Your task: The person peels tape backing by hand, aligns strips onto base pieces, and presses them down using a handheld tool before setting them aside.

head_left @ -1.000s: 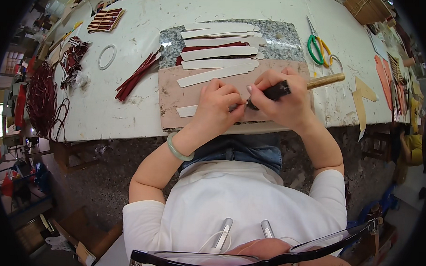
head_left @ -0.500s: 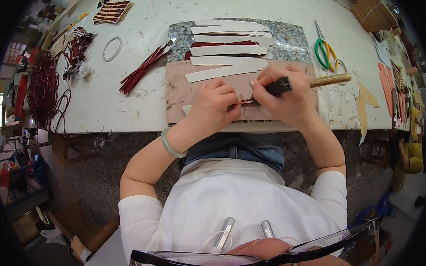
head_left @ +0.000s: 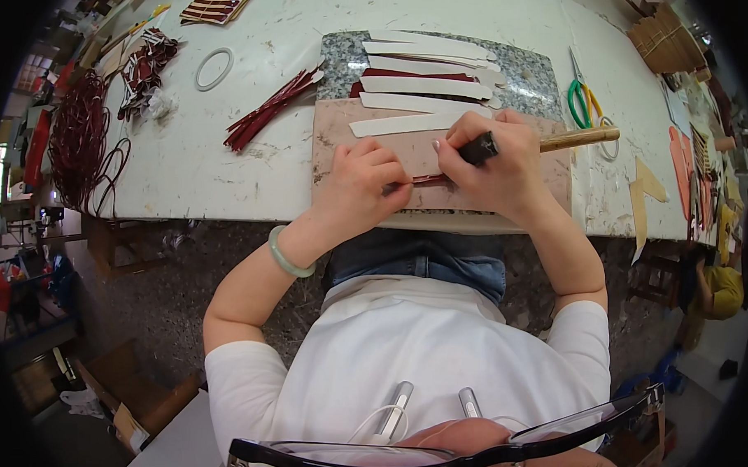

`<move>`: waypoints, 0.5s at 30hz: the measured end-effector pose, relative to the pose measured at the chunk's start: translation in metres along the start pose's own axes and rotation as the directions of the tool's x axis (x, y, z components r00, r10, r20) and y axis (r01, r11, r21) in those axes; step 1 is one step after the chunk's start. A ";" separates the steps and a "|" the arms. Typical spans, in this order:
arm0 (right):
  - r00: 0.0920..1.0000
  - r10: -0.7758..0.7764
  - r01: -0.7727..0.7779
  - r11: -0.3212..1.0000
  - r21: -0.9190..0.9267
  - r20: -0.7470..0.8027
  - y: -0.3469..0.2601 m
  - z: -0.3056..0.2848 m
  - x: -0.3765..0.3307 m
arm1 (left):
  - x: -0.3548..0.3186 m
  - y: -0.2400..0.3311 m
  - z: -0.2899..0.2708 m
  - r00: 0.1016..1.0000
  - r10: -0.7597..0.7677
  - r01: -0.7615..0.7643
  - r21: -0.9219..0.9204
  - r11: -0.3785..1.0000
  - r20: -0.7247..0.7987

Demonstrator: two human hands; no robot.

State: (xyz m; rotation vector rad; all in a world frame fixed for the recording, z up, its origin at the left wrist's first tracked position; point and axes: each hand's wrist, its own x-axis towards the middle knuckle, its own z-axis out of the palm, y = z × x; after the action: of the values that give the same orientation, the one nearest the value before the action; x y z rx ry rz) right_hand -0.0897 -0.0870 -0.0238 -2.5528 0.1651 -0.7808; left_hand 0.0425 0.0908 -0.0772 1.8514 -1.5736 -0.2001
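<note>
My left hand (head_left: 361, 185) is closed over the near part of a pinkish-brown board (head_left: 335, 121), fingertips pinching a thin dark red strip (head_left: 429, 179). The strip spans the short gap to my right hand (head_left: 501, 165). That hand is curled around a hammer, its black head (head_left: 478, 148) beside my thumb and its wooden handle (head_left: 581, 139) pointing out to the right. My right fingertips are close to the strip's other end; whether they grip it is hidden. Just beyond my hands lie several white strips (head_left: 424, 86) with rounded ends, some over dark red pieces.
The board lies on a speckled stone slab (head_left: 528, 78). To the left are a bundle of dark red strips (head_left: 271, 108), a pale ring (head_left: 214, 69) and a heap of dark red cord (head_left: 76, 149). Scissors with green and yellow handles (head_left: 578, 102) lie to the right.
Both hands have shifted left along the board, and the gap between them is wider, baring more of the red strip. The whole view has shifted slightly. The hammer stays in my right hand.
</note>
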 end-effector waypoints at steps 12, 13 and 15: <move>0.998 -0.045 0.040 0.993 0.112 0.041 -0.022 0.032 0.010 | -0.015 -0.012 -0.013 0.993 0.067 -0.065 0.030 0.997 -0.098; 0.999 -0.021 0.017 0.993 0.119 0.032 -0.016 0.031 0.012 | -0.018 -0.013 -0.015 0.993 0.065 -0.062 0.033 0.998 -0.101; 0.999 -0.008 0.006 0.999 0.042 0.052 -0.019 0.026 0.014 | -0.026 -0.014 -0.020 0.998 0.005 -0.004 0.024 1.000 -0.067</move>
State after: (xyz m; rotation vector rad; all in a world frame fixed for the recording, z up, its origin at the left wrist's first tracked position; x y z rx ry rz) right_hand -0.0641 -0.0634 -0.0274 -2.5325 0.1222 -0.7124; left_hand 0.0575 0.1229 -0.0782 1.8537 -1.5404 -0.1162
